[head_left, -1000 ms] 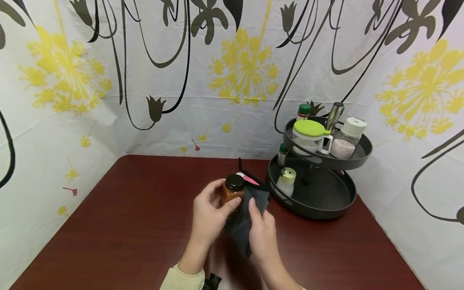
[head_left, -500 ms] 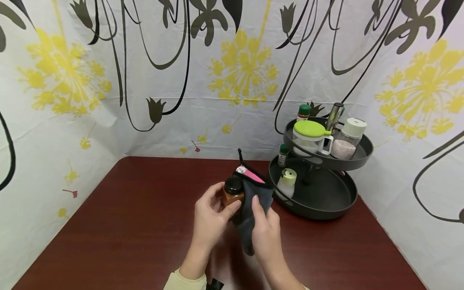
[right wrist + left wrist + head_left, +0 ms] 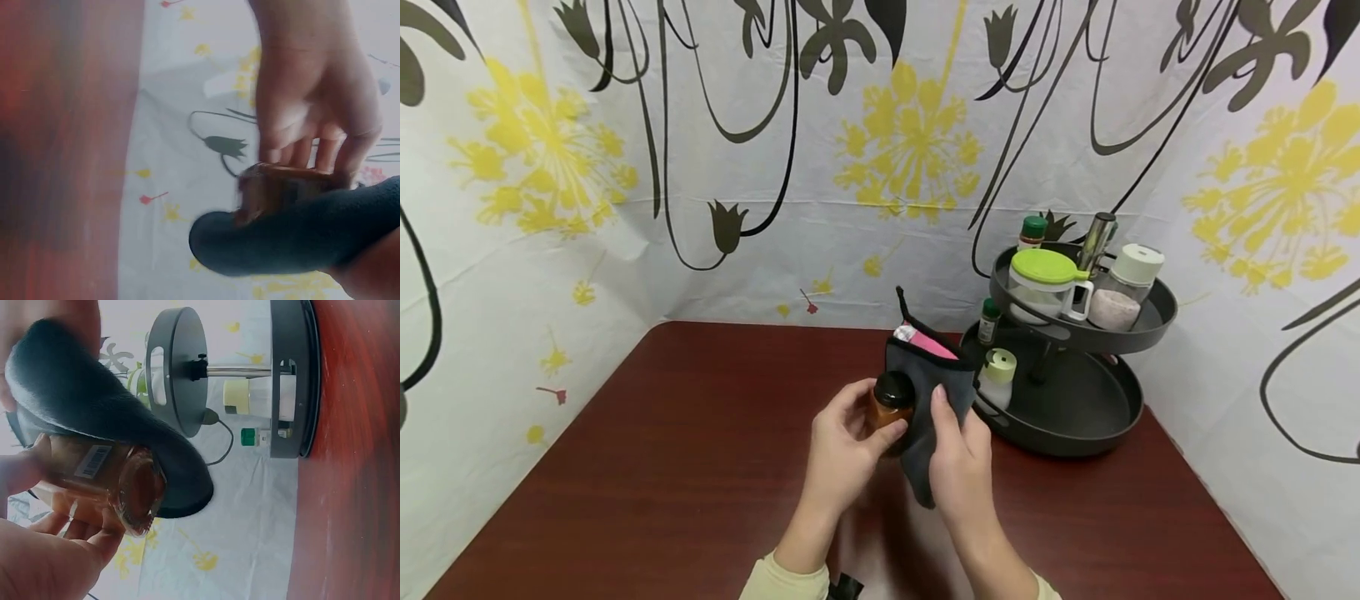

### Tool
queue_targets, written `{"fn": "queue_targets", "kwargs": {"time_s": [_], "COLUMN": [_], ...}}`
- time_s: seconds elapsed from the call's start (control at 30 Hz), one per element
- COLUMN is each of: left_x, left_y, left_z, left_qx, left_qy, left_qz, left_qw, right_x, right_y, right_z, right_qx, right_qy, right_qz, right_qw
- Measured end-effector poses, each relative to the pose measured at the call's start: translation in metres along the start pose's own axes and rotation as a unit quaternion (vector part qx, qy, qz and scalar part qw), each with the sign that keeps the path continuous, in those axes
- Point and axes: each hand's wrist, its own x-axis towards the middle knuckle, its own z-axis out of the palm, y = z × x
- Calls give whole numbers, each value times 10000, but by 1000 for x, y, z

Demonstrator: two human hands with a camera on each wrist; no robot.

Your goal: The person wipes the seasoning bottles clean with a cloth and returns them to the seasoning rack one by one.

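A small jar of brown contents with a black lid (image 3: 893, 390) is in my left hand (image 3: 841, 450), thumb and fingers around its sides. Its clear base and barcode label show on the jar (image 3: 103, 478) in the left wrist view. My right hand (image 3: 961, 467) grips a dark grey cloth (image 3: 917, 367) with black edging, a black loop and a pink-and-white patch near its top; the thumb lies on the front. In the right wrist view the cloth (image 3: 275, 244) lies along the jar (image 3: 281, 187) and hides part of it. Both are held above the table.
A two-tier dark round rack (image 3: 1060, 425) stands at the back right. On it are a green-lidded pot (image 3: 1041, 279), a white-lidded jar (image 3: 1123, 287) and several small bottles. The red-brown table (image 3: 662, 467) meets a floral curtain (image 3: 737, 167) behind.
Both hands have moved slightly right, the jar with them. The cloth has risen, showing more of its edged top and pink patch, against the jar's side.
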Motion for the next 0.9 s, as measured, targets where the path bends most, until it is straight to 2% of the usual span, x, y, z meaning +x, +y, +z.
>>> {"fn": "queue_targets", "kwargs": {"time_s": [0.1,0.37,0.47,0.63,0.7,0.9], "left_x": [-1,1,2,3,3,2], "left_y": [0,-1,-1,1,3,3], "left_z": [-1,-3,-2,0,1,-3], "left_qx": [-6,109,66,-12,-10,-130], "left_qy": [41,127,90,-91,-91,77], "left_qz": [42,64,53,154,150,-71], "left_qw": [10000,9998,9999,9998,9998,9999], "right_x": [-4,-2,0,0,-1,-3], "right_y": [-1,21,14,-4,-6,15], "right_z": [1,3,0,-4,-4,2], "right_qx": [132,298,303,171,119,-37], "right_qy": [29,-333,-322,-141,-126,-266], "right_qz": [20,707,592,-46,-130,415], "right_qw": [9999,9965,9973,9997,9998,9988]}}
